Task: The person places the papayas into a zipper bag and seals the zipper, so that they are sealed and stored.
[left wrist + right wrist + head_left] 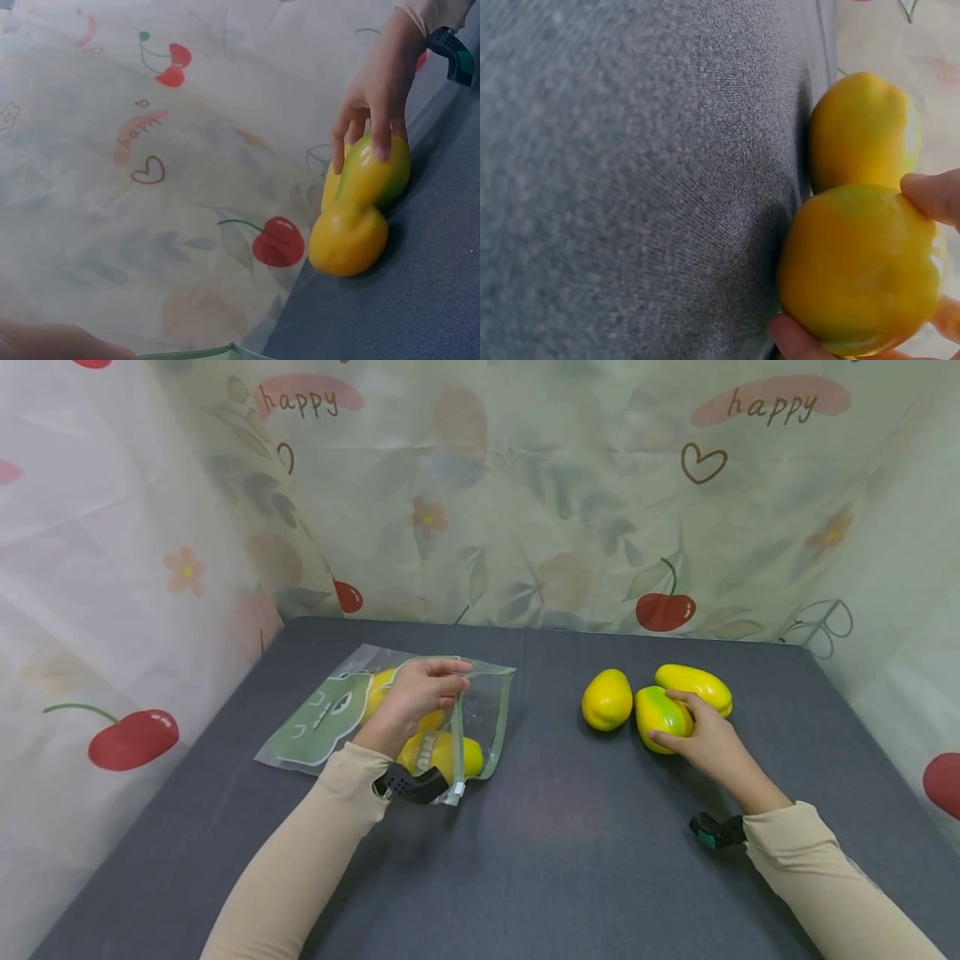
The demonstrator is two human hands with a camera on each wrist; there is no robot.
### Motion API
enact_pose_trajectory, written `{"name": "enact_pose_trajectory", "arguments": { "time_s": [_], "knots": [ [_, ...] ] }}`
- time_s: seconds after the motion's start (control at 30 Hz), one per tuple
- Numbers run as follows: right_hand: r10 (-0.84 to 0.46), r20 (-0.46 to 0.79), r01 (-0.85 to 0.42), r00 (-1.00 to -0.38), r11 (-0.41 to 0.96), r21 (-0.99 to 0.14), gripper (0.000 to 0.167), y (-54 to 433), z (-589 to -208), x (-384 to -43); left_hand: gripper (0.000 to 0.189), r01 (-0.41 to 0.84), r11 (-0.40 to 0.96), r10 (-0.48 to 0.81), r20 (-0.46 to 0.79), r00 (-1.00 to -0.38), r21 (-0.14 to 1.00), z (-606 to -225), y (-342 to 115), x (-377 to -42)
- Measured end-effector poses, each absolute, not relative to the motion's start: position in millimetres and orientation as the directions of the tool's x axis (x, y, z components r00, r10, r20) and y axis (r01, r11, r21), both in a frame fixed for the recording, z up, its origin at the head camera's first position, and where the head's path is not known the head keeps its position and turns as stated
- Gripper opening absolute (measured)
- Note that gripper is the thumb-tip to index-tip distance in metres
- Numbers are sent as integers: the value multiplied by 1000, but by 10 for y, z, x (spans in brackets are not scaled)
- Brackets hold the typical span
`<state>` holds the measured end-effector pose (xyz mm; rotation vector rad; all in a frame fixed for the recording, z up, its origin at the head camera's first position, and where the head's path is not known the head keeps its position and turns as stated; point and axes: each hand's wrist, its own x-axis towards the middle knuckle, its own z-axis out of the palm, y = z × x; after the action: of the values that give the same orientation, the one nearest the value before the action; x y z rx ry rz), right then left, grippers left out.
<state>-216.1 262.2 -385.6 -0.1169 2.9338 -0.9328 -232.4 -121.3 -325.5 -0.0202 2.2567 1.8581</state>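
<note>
My left hand (pixel 414 697) pinches the open edge of a clear zip bag (pixel 313 727) with a green cartoon face on it. Several yellow fruits (pixel 431 752) lie inside the bag, partly hidden by the hand and the print. On the right, my right hand (pixel 708 735) grips a yellow-green mango (pixel 660 717), thumb on the near side and fingers over the top. A rounded yellow fruit (pixel 607 700) sits just left of the mango. Behind it lies a longer yellow fruit (pixel 696 685). The right wrist view shows the held mango (pixel 861 270) close up.
Dark grey cloth (pixel 540 860) covers the table. A pale printed curtain (pixel 525 527) hangs behind it and along both sides. The bag's zip slider (pixel 457 789) is at its near corner.
</note>
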Motion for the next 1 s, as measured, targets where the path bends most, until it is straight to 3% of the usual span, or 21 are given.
{"name": "enact_pose_trajectory", "arguments": {
  "time_s": [0.3, 1.0],
  "knots": [
    [-54, -54, -11, -997, 801, -599, 88, 2659, -3774, -2064, 33, -176, 200, 123, -203, -971, 964, -3256, -1198, -2321],
    [-33, 89, -86, -996, 703, -706, 85, 2554, -3305, -1821, 33, -160, 204, 118, -186, -975, 966, -3275, -1193, -2325]
  ]
}}
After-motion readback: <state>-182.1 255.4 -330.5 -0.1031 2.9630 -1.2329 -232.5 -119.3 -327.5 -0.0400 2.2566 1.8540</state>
